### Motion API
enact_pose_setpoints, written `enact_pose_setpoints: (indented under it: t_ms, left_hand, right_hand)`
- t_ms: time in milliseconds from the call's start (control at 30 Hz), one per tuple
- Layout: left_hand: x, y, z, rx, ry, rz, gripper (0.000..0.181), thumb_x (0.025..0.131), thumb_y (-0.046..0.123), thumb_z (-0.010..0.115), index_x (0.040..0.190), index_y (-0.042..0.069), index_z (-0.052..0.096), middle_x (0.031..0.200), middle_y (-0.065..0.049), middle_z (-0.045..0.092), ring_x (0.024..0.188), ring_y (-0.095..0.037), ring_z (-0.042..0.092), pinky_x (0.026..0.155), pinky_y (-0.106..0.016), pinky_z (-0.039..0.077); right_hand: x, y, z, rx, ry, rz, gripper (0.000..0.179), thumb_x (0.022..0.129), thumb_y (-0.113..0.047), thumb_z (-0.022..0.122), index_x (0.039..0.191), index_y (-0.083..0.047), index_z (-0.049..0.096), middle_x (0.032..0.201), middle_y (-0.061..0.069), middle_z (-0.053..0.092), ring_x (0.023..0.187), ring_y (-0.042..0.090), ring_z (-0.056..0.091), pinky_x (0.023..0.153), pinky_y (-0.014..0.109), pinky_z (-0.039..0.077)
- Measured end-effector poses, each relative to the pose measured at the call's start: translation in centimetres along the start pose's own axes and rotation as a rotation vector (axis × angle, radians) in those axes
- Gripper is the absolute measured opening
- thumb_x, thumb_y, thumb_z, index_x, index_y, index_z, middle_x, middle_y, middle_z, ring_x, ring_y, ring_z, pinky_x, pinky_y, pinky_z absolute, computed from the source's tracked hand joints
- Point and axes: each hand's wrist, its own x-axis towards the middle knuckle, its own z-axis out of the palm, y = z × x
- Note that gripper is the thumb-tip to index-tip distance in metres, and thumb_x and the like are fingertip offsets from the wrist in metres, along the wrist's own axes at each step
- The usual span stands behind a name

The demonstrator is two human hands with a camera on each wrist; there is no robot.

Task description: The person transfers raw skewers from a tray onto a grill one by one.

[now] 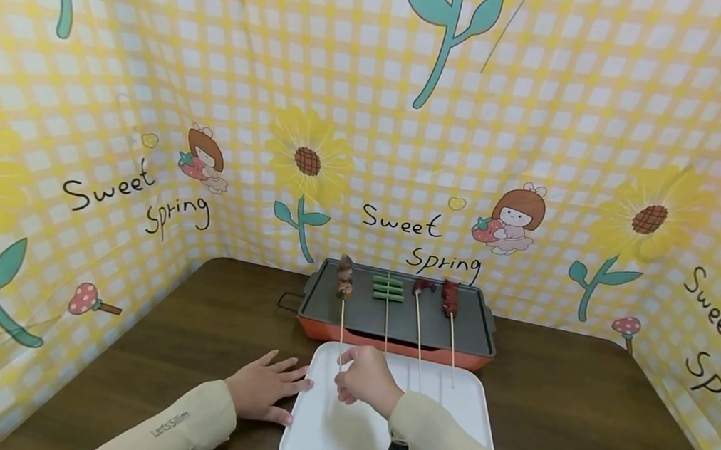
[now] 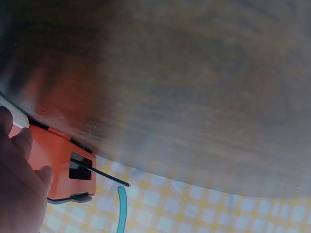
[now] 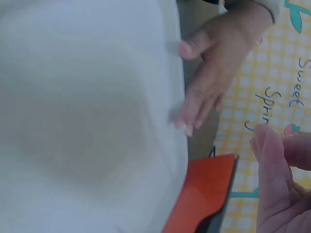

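My right hand [image 1: 369, 377] pinches the thin wooden stick of a brown meat skewer [image 1: 345, 278] between thumb and fingers, above the white tray [image 1: 321, 439]. The meat end of this skewer overlaps the left part of the dark grill plate [image 1: 321, 307]. My left hand [image 1: 262, 388] lies with spread, straight fingers at the tray's left rim, fingertips on the edge. In the right wrist view the left hand [image 3: 214, 73] shows beside the rim, and the right hand's thumb and fingertips meet at the right.
On the orange-sided grill lie a green vegetable skewer [image 1: 388, 289], a small dark red skewer [image 1: 423, 288] and a red meat skewer [image 1: 450, 301], sticks pointing towards the tray. A wire handle [image 1: 289, 302] juts out at left. A yellow checked cloth [image 1: 365, 168] hangs behind the brown table [image 1: 197, 325].
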Motion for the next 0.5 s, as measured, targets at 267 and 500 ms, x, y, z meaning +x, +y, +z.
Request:
enact_pose_setpoints:
  t_ms: [267,500]
  left_hand:
    - [-0.2,-0.3,0.2,-0.016,0.004,-0.010,0.069,0.089,0.062,0.052,0.146,0.024,0.048,0.151,0.000,0.044,0.139,-0.027,0.040,0.110,-0.055,0.029]
    - [0.2,-0.1,0.2,-0.011,0.010,0.003,0.069,0.088,0.063,0.052,0.146,0.023,0.048,0.150,0.000,0.045,0.138,-0.025,0.041,0.110,-0.056,0.028]
  right_hand:
    - [1.3,-1.1,-0.6,0.007,0.010,0.029,0.014,0.082,0.009,0.065,0.095,0.011,0.064,0.057,0.009,0.063,0.044,0.013,0.059,0.047,0.029,0.055]
    - [1.9,-0.9,-1.4,-0.061,0.022,0.045,0.014,0.084,0.008,0.064,0.099,0.011,0.064,0.058,0.008,0.061,0.047,0.014,0.061,0.049,0.028,0.055]
